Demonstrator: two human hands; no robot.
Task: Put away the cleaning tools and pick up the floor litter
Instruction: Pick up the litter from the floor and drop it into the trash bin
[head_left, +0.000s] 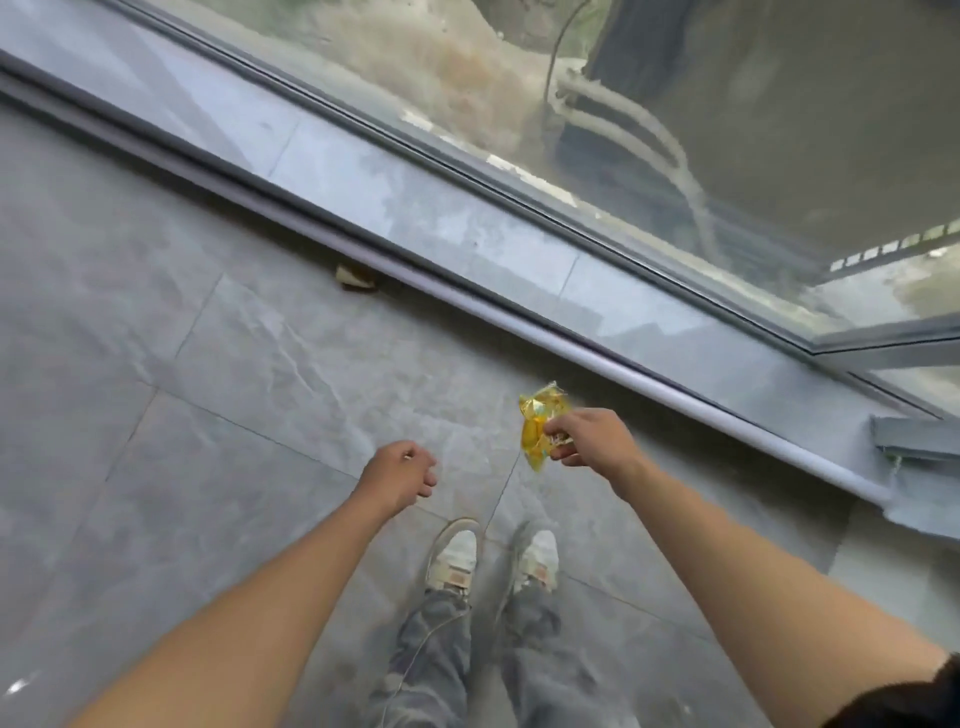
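Note:
My right hand pinches a crumpled yellow wrapper, held in the air above the grey tiled floor. My left hand hangs beside it, loosely curled and holding nothing. A second piece of litter, a small tan scrap, lies on the floor against the base of the window ledge, further ahead and to the left. No cleaning tools are in view.
A low grey ledge runs diagonally along a large window. My feet in pale sneakers stand on the floor tiles just below my hands. A grey bracket sits on the ledge at the right.

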